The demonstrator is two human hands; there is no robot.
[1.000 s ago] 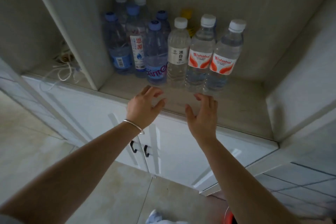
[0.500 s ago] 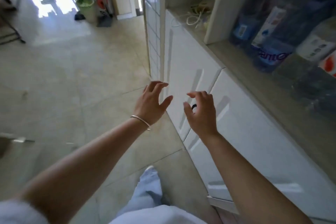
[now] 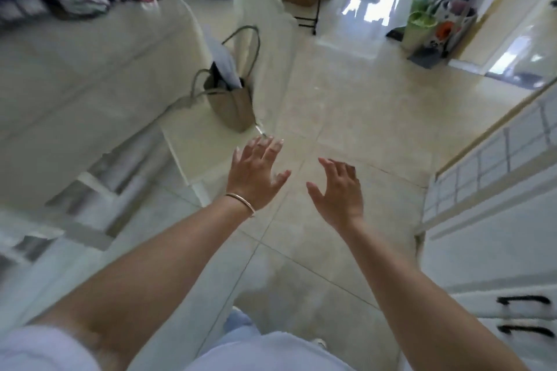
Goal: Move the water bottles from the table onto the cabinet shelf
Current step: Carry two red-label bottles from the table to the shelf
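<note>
I am standing in a lived-in home, on a pale tiled floor (image 3: 346, 93) that runs toward a bright hallway at one o'clock. At ten o'clock a white surface (image 3: 90, 63) carries a jumble of blurred belongings, and a beige handbag (image 3: 232, 99) sits on a white chair (image 3: 265, 48) at eleven o'clock. A white cabinet (image 3: 488, 250) with dark handles stands at three o'clock, and a green bin (image 3: 419, 30) with household clutter sits at one o'clock by the hallway.
</note>
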